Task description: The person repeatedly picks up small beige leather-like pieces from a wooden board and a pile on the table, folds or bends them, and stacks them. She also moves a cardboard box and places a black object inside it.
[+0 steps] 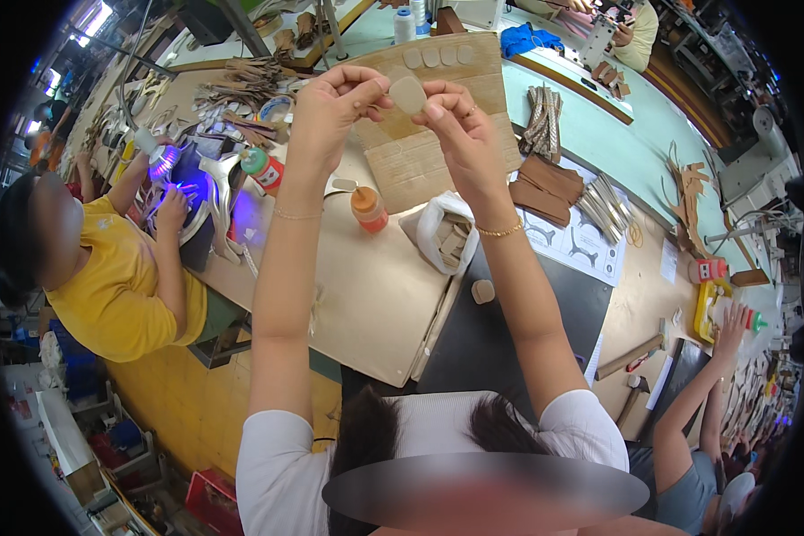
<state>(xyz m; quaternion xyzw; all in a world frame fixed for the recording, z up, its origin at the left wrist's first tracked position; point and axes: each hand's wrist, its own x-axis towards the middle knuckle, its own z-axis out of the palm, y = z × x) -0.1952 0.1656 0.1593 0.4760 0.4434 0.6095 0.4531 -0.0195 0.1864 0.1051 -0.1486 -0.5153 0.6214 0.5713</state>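
Observation:
Between my raised hands is a thin beige rounded piece (407,95). My right hand (460,129) pinches its right side between thumb and fingers. My left hand (344,103) is closed, with thumb and fingertips at the piece's left edge. Beneath them lies a cardboard sheet (402,174), with a row of several similar pieces (431,57) along its far end. A white bag (431,223) of beige pieces stands open below my right hand. A small stack of pieces (483,291) sits on the black mat (527,313).
An orange-capped bottle (367,211) and a green-capped red bottle (262,168) stand left of the cardboard. Brown leather pieces (545,189) and printed sheets (581,246) lie to the right, with a hammer (632,355) nearer. A co-worker in yellow (121,286) works under a purple-lit lamp (159,156).

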